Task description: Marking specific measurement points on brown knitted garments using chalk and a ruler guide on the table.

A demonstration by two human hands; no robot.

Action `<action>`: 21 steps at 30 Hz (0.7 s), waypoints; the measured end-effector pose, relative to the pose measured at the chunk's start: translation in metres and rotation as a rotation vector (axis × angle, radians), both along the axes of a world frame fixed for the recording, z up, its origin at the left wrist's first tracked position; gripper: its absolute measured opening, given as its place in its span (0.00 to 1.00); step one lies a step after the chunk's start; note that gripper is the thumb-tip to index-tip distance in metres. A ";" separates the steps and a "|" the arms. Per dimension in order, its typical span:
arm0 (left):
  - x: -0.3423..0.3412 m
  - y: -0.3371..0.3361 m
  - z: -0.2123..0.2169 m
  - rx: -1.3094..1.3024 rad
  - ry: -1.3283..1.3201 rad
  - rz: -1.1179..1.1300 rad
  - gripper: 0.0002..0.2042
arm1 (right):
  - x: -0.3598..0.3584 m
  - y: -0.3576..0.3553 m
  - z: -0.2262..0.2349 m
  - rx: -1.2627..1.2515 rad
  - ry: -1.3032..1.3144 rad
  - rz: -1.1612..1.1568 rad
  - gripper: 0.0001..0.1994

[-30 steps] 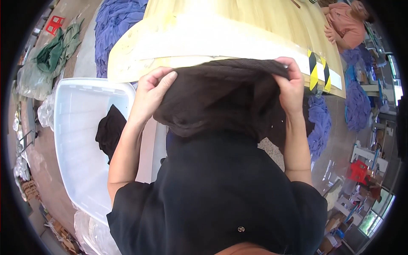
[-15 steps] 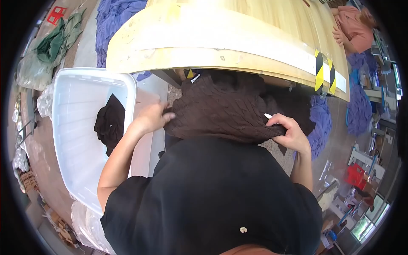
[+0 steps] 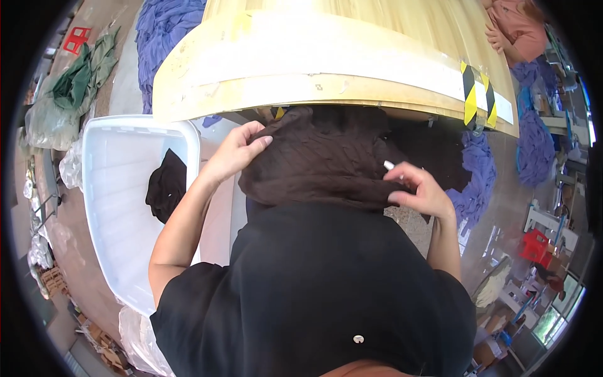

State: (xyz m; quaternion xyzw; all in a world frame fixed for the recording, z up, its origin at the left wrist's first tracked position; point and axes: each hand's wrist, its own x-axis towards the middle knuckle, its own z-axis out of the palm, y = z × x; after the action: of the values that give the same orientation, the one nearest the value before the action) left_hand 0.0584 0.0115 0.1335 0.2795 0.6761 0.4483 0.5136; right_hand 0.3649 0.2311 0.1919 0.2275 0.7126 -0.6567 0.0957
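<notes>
A dark brown, wrinkled cloth [image 3: 314,163] lies bunched in front of my body, its far part under the table edge. My left hand [image 3: 239,151] is closed on its upper left edge, the thumb lying on top. At the right end of the cloth is my right hand [image 3: 421,191], fingers curled and thumb resting against the fabric. A short white piece [image 3: 388,165] sticks out at its fingertips; whether it is held or worn on a finger I cannot tell.
A pale wooden table [image 3: 301,91] with striped tape [image 3: 470,100] stands ahead. To my left is a white plastic tub [image 3: 119,207] with a black cloth [image 3: 167,188] inside. Purple-blue fabric [image 3: 477,176] lies at the right. Another person [image 3: 518,31] is at the far right.
My left hand has moved up and right and now grips the cloth's upper left edge. My right hand has loosened at the cloth's right end, which has spread flatter.
</notes>
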 end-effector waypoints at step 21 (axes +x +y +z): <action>0.046 0.051 0.084 0.289 -0.654 -0.130 0.20 | -0.099 -0.028 0.027 1.337 0.984 -0.155 0.11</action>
State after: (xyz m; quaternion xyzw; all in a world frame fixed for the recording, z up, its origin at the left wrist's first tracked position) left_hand 0.1047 0.0624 0.2172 0.2334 0.3864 0.5714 0.6854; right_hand 0.2660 0.2029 0.2185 -0.0282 0.8951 -0.1243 -0.4273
